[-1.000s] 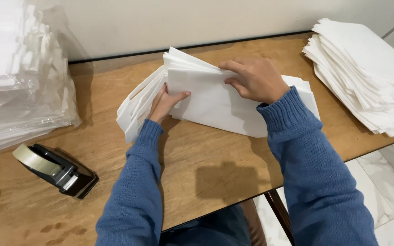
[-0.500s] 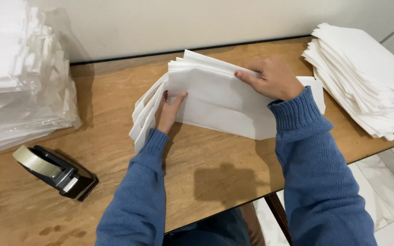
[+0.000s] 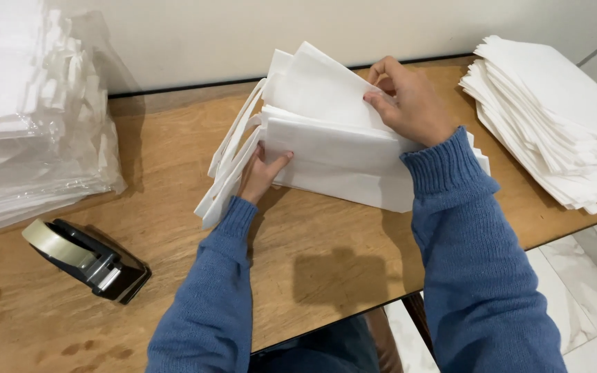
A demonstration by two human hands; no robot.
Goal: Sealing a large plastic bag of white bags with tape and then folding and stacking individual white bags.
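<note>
A bundle of white bags [image 3: 333,148] stands tilted on its long edge near the middle of the bench [image 3: 167,193], leaning toward the wall behind it. The left hand [image 3: 260,173] props the bundle from the near side, fingers spread flat against the lowest bag, its thumb hidden under the loose handle loops [image 3: 233,155] that hang off the bundle's left end. The right hand [image 3: 409,103] is closed over the bundle's top right corner, thumb in front and fingers curled behind, pinching several layers together.

The bags look thin, soft and light, probably a non-woven fabric or a limp paper: the upper sheets fan apart and the handles droop. Such a bundle will likely bend and slide layer over layer if held at one point only, so it wants a hold at both ends, with flat pressure across the faces and a pinch that takes in every layer at a folded edge. The handles are a poor place to lift from, since they would pull single bags out.

Right of the bundle lies a loose stack of the same white bags [image 3: 554,117]. Left of it, wrapped packs [image 3: 29,131] sit piled in clear film, and a tape dispenser [image 3: 84,259] rests nearer the person.
</note>
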